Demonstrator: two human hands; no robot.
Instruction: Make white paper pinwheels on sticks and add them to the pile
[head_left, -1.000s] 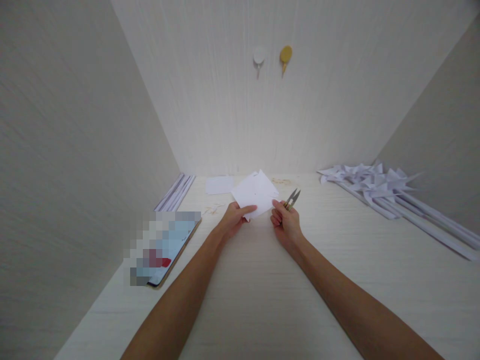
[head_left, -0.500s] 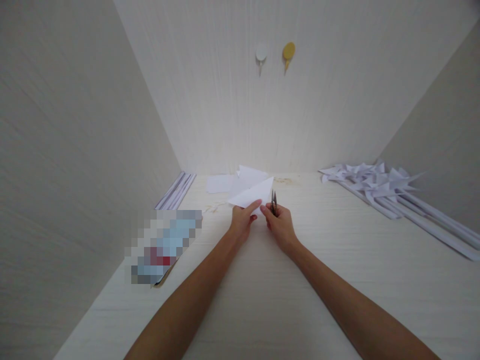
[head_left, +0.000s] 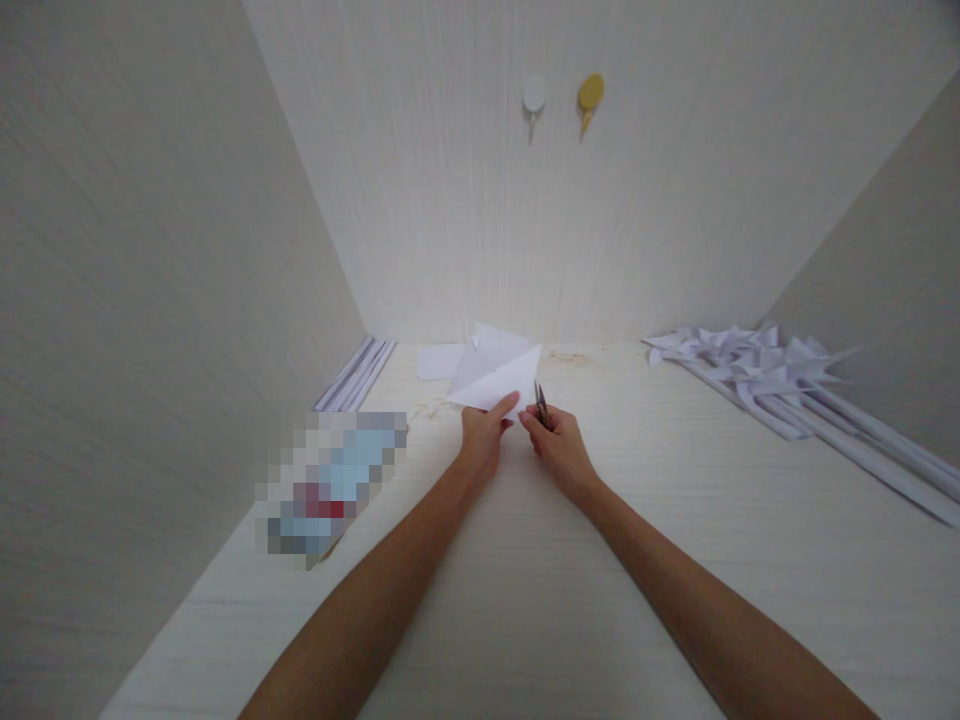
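Note:
My left hand [head_left: 484, 435] pinches the lower edge of a white folded paper [head_left: 499, 375], its thumb lying on top. The paper is creased on a diagonal, and its sharp right corner points up. Just to its right, my right hand [head_left: 559, 440] is closed around small dark scissors [head_left: 541, 402] with slim pointed blades aimed upward. The handles are hidden in the palm. The thumb and forefinger of this hand are at the paper's lower right edge; whether they pinch it I cannot tell. More white paper [head_left: 441, 361] lies flat behind on the left.
Several white paper pinwheels [head_left: 780, 365] on paper sticks lie at the right. Rolled paper sticks [head_left: 356, 373] rest at the back left, with a blurred-out flat object [head_left: 337, 485] nearer me. Walls enclose three sides; a white hook [head_left: 534, 94] and a yellow hook [head_left: 591, 92] hang ahead.
The folded paper has shifted slightly left and turned a little. The scissors have tilted left, blade tips nearer the paper's right edge. Both hands keep their hold, and the view has moved slightly.

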